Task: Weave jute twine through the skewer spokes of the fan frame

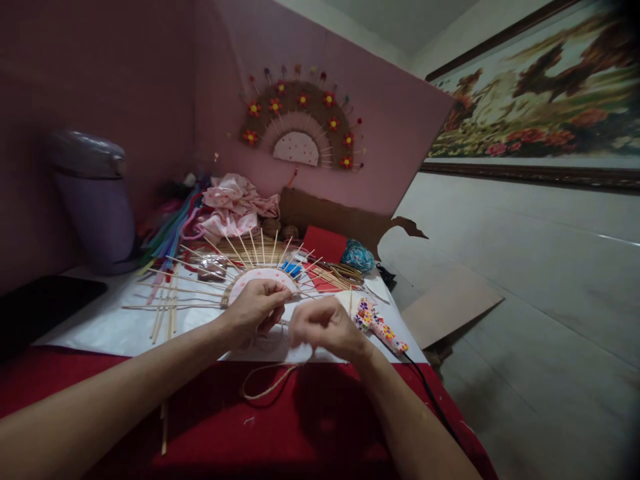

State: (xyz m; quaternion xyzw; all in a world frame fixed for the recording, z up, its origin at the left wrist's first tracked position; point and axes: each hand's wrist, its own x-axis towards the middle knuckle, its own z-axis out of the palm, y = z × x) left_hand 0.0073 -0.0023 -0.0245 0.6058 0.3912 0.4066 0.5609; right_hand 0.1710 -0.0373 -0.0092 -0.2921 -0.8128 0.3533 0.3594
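A half-circle (260,275) covered in pink-dotted white cloth lies on the white sheet, with thin wooden sticks (263,248) fanning out from its curved edge. Brown twine is wound along that edge. My left hand (263,305) is closed on the half-circle's right end, fingers pinched together. Just right of it, my right hand (327,328) is closed and slightly blurred by motion. A strand of twine (260,397) runs from beneath the right hand and loops over the red cloth. The strand's exact place between the right fingers is hidden.
A patterned glue gun (377,323) with a black cord lies right. Behind are loose sticks (333,277), red card (324,244), blue yarn (357,255) and pink cloth (235,197). A purple container (95,207) stands left. A finished flowered half-circle (303,97) hangs on the pink board.
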